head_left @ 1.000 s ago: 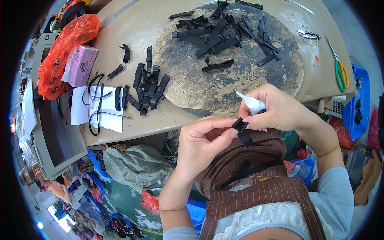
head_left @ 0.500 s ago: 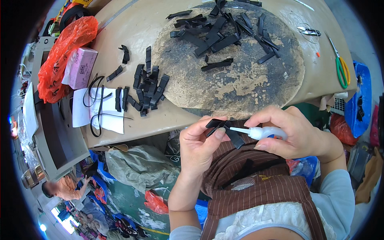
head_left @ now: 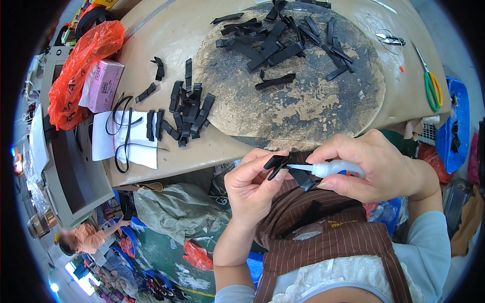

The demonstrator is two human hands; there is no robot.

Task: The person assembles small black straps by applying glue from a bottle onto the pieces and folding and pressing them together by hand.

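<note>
Pinching a folded black strap piece [head_left: 277, 164] between thumb and fingertips of left hand [head_left: 251, 188], just below the near edge of the round worn work pad [head_left: 303, 101]. Clamped in right hand [head_left: 371, 166], fingers wrapped tight: small white glue bottle [head_left: 337, 168], nozzle touching the strap piece. Left of the pad, a heap of black strap pieces [head_left: 187, 113]; farther left, white paper [head_left: 126, 139].
</note>
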